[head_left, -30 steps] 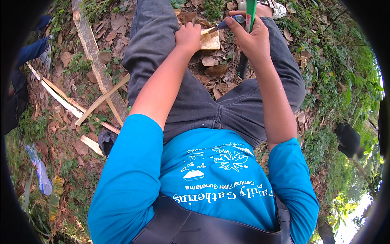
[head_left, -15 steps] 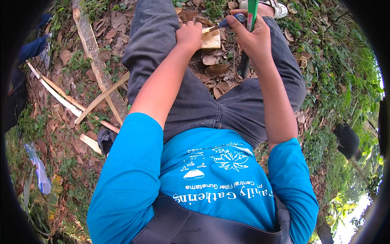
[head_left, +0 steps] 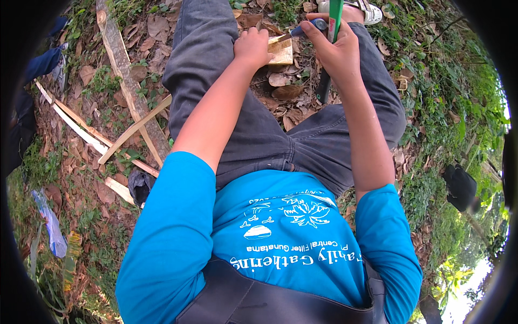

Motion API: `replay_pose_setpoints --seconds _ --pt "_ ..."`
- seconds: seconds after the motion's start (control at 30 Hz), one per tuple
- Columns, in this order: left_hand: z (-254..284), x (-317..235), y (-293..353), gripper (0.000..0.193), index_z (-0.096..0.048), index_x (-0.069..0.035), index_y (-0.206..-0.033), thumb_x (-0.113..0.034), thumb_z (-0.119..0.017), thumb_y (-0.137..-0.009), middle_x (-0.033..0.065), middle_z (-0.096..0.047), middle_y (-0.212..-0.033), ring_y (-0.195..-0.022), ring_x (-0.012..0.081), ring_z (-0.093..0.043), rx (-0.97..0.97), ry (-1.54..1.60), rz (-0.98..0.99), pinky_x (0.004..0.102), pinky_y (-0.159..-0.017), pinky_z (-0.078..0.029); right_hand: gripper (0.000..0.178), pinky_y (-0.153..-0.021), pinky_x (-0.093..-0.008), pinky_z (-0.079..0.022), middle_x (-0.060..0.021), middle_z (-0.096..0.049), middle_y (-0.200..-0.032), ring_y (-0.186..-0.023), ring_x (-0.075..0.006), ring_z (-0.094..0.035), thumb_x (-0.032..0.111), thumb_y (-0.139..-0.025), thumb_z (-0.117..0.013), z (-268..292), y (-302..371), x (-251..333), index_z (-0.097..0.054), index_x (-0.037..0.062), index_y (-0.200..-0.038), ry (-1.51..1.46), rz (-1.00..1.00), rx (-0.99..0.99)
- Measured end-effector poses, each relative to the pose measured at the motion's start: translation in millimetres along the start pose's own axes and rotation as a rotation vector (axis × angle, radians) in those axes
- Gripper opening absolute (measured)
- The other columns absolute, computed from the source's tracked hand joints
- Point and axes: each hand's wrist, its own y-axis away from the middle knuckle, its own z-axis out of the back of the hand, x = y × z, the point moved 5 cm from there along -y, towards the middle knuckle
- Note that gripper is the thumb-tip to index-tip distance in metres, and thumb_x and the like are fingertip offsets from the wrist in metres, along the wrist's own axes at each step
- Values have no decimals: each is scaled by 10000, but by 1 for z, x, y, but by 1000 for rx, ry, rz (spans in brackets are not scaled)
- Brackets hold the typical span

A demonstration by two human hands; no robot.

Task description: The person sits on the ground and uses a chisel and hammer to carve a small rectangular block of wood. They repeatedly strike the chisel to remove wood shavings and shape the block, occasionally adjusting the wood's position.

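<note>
My left hand (head_left: 252, 48) is bent over, its fingers closed at the left edge of a pale, squared piece of wood (head_left: 280, 53); what lies under the fingers is hidden. In my right hand (head_left: 341, 51) are two tools. One has a blue handle (head_left: 303, 29) and a narrow blade resting against the top of the wood, like a chisel. The other is a long green and black tool (head_left: 335, 16); its dark end hangs below my palm, and its upper end leaves the picture, so its kind cannot be told.
My legs in dark trousers (head_left: 202, 70) frame the work on leaf-covered ground. To the left lie a long log (head_left: 127, 81), curved pale wood strips (head_left: 81, 124) and a clear plastic bag (head_left: 52, 224). Another person's blue sleeve or trouser leg (head_left: 43, 65) shows far left. A black object (head_left: 460, 186) sits right.
My left thumb has come out slightly toward the wood. Both tools stay where they were in my right hand.
</note>
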Motion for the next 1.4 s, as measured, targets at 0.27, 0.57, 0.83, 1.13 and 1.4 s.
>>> replay_pose_setpoints --seconds 0.27,0.57,0.83,1.13,1.4 --pt "6 -5 1 348 -708 -211 -1134 -351 -813 -833 43 -678 -1043 -997 263 -689 -163 335 -140 411 -844 -569 258 -464 -183 -286 107 -561 -663 -517 32 -433 222 -962 -773 3 4 -3 -701 68 -1156 -47 -69 -7" --pt "8 -13 2 256 -741 -196 -1074 -370 -739 -886 30 -713 -1037 -981 267 -705 -198 209 -88 428 -781 -578 244 -466 -182 -276 114 -564 -682 -516 33 -412 211 -966 -769 -2 1 0 -700 69 -1153 -30 8 2" --pt "6 -11 -2 243 -767 -188 -1059 -353 -730 -885 29 -724 -1031 -969 263 -711 -175 200 -80 418 -792 -582 241 -452 -176 -283 100 -588 -689 -509 30 -431 209 -967 -766 -1 1 -2 -697 72 -1153 -69 -8 13" --pt "6 -11 -2 220 -782 -190 -1016 -353 -726 -880 27 -726 -1004 -931 262 -720 -195 181 -88 414 -781 -586 243 -464 -182 -265 110 -561 -670 -525 37 -425 215 -974 -760 -3 1 1 -698 69 -1157 -19 9 0" --pt "7 -11 -1 227 -781 -198 -1015 -372 -722 -883 19 -723 -1006 -939 256 -719 -182 161 -77 412 -783 -588 230 -472 -192 -254 121 -528 -651 -526 37 -405 204 -974 -760 -4 2 3 -699 69 -1150 -18 10 5"
